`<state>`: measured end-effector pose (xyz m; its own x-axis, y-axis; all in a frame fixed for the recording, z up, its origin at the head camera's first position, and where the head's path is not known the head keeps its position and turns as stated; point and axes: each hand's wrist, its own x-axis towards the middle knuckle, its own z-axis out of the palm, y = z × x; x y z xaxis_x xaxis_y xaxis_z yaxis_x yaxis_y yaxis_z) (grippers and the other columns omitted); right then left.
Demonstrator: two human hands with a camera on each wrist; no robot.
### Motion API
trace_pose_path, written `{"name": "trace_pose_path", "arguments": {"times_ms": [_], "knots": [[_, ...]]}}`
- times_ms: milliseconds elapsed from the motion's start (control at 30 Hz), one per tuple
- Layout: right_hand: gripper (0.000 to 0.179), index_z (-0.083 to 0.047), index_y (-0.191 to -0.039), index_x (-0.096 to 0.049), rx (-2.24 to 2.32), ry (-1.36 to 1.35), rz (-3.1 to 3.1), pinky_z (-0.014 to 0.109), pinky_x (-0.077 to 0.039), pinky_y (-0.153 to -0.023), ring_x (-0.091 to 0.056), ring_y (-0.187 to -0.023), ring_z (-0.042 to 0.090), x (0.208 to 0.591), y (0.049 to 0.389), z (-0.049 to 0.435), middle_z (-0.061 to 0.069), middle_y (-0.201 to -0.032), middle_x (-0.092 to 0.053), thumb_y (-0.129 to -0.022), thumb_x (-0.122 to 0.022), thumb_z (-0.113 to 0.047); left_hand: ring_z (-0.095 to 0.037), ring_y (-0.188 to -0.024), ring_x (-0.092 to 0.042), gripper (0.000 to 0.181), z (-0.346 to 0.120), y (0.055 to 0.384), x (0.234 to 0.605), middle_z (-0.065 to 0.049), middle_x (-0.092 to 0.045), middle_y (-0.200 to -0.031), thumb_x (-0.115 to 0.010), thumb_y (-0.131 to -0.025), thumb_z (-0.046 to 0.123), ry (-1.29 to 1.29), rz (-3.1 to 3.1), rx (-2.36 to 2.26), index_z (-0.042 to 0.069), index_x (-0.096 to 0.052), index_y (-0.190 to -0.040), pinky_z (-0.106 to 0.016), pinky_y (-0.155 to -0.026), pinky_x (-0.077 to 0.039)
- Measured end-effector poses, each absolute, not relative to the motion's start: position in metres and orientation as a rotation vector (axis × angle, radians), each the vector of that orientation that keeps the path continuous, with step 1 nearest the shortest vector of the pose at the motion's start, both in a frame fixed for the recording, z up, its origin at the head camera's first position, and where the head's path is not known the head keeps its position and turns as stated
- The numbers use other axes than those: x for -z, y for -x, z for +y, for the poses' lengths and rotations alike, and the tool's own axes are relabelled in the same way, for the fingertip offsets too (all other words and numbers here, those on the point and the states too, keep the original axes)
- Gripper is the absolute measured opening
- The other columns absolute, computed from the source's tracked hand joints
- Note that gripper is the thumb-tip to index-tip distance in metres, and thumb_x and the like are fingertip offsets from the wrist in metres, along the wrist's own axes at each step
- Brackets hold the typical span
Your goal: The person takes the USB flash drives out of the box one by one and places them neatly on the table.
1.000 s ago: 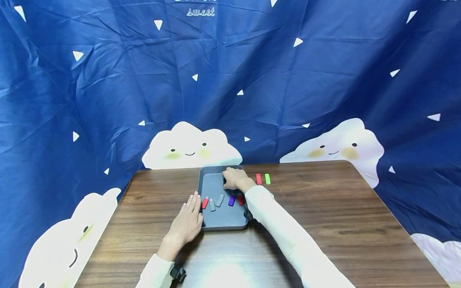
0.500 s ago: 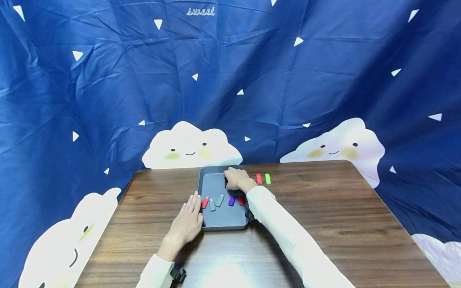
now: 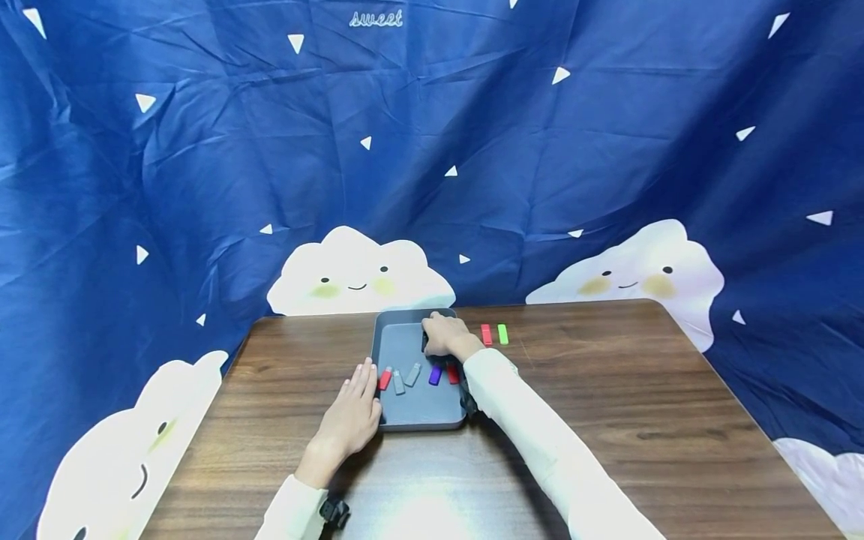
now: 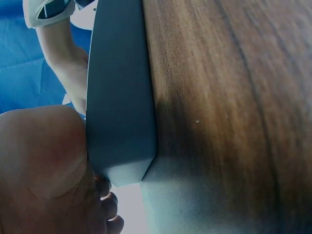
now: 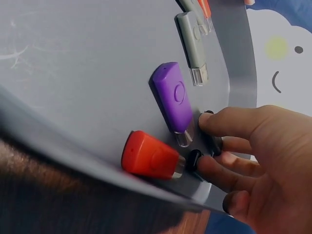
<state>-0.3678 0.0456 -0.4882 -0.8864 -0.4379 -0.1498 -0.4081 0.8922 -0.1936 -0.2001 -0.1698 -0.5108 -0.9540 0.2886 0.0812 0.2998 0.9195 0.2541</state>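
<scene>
Inside the far right part of a grey tray (image 3: 412,412), my right hand (image 3: 444,335) pinches a black USB stick (image 5: 215,145) between thumb and fingers. Another black piece (image 5: 194,160), mostly hidden, shows at a lower fingertip. Close by lie a purple USB stick (image 5: 174,97) and a red USB stick (image 5: 152,157). Two grey USB sticks (image 3: 399,382) and a second red one (image 3: 385,379) lie along the tray's left half. My left hand (image 3: 347,416) rests with straight fingers against the tray's left wall (image 4: 122,92).
On the wooden table (image 3: 607,420), just right of the tray, lie a pinkish-red USB stick (image 3: 486,334) and a green one (image 3: 502,334). A blue curtain (image 3: 432,150) with white clouds hangs behind the table.
My right hand has shifted slightly to the right inside the tray, and more of the black stick shows beside it. The left hand holds its place.
</scene>
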Motion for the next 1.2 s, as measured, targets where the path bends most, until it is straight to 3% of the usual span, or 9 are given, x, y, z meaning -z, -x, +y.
{"name": "trace_pose_path", "arguments": {"times_ms": [600,1200], "knots": [[0.045,-0.011,-0.131,-0.068,0.25,0.671,2.888,0.044,-0.059,-0.091,-0.066,-0.098,0.025,0.4889,0.3675,0.0481,0.009,-0.123,-0.065,-0.092,-0.08,-0.029,-0.049,-0.157,-0.034,0.062,-0.1708,0.2007,0.5199,-0.031,-0.031,-0.17,-0.048,-0.105,0.015,0.488,-2.971,0.477,-0.014,-0.035,-0.159,-0.063,-0.126,-0.034],[0.055,-0.012,-0.139,-0.066,0.317,0.715,2.895,0.044,-0.058,-0.092,-0.065,-0.102,0.025,0.4812,0.3663,0.0547,0.007,-0.128,-0.064,-0.091,-0.081,-0.034,-0.041,-0.16,-0.034,0.06,-0.1702,0.1999,0.5171,-0.025,-0.033,-0.172,-0.05,-0.111,0.023,0.461,-2.996,0.33,-0.009,-0.038,-0.16,-0.057,-0.129,-0.034]]}}
